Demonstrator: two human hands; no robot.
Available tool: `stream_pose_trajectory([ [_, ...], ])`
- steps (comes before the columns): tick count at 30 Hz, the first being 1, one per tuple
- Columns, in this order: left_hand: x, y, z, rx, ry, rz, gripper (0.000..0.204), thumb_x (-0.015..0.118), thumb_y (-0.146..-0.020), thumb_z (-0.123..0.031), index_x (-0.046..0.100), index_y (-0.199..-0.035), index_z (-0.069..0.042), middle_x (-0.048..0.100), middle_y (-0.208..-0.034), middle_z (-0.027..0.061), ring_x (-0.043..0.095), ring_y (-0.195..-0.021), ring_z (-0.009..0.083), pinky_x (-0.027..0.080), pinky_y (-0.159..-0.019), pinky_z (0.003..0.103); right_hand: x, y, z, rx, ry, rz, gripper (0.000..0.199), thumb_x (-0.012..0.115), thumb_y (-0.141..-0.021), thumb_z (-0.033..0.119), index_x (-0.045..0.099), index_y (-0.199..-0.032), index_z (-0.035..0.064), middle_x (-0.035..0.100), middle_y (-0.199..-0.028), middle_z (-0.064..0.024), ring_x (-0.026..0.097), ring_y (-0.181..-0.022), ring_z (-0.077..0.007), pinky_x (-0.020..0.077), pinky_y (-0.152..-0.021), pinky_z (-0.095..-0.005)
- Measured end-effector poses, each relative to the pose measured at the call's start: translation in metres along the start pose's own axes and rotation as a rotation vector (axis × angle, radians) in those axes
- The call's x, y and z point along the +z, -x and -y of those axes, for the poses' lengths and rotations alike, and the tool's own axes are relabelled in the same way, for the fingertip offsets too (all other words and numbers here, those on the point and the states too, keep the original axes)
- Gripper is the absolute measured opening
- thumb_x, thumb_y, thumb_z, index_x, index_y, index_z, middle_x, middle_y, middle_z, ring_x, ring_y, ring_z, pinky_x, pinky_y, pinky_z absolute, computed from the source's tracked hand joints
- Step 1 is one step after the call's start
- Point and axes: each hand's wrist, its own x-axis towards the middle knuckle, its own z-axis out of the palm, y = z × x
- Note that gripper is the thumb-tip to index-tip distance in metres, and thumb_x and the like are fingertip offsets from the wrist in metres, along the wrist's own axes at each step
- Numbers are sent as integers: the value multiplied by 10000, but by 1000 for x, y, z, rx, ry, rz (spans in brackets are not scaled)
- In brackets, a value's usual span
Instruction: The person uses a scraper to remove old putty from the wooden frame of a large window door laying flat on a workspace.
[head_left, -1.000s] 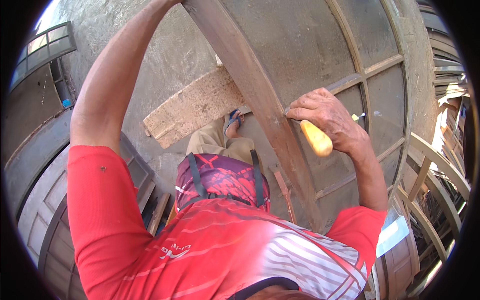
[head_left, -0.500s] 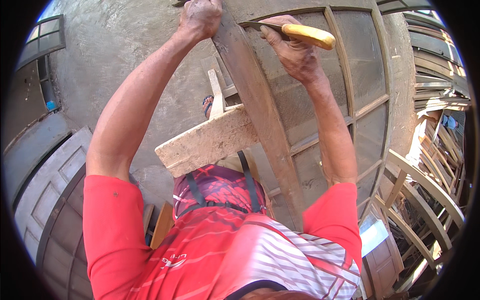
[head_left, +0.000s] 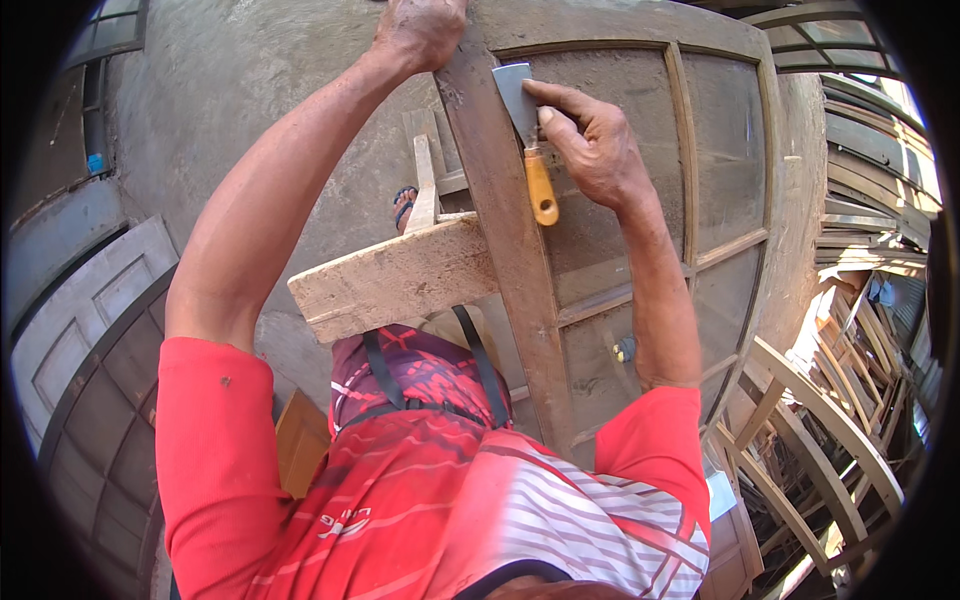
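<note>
Thumb and forefinger of the right hand (head_left: 595, 150) are pinching a putty knife (head_left: 535, 165) by its blade, nearly closed, the yellow handle pointing toward the wearer. It is overlapping the inner edge of the door stile (head_left: 522, 290); a recessed panel (head_left: 600, 230) is giving room rightward, a plank (head_left: 390, 278) jutting leftward. The left hand (head_left: 425, 30) is reaching the stile's upper end, its grip indeterminable.

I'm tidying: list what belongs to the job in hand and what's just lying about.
In use:
- scraper, in right hand
- paned wooden frame, left hand at its edge
- pale plank, possibly a support

Lying about:
- pale panelled door
- stacked timber
</note>
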Motion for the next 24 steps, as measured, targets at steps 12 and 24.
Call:
stream_pose_trajectory([
  [12, 27, -16, 37, 402, -468, -246, 368, 393, -1051, -263, 669, -1086, -23, 713, -1031, 251, 666, -972, 447, 530, -906, 510, -7, -18, 0, -368, 462, -51, 325, 595, -959, 88, 612, -1271, -6, 681, -1139, -252, 668, -1031, -443, 554, -877, -494],
  [24, 17, -15, 36, 422, -454, -119, 314, 414, -1018, -217, 631, -1008, 10, 708, -978, 242, 679, -942, 435, 533, -876, 519, 0, -48, 2, -389, 678, -55, 198, 580, -981, 99, 675, -1152, 70, 697, -1071, -145, 701, -980, -372, 578, -812, -485],
])
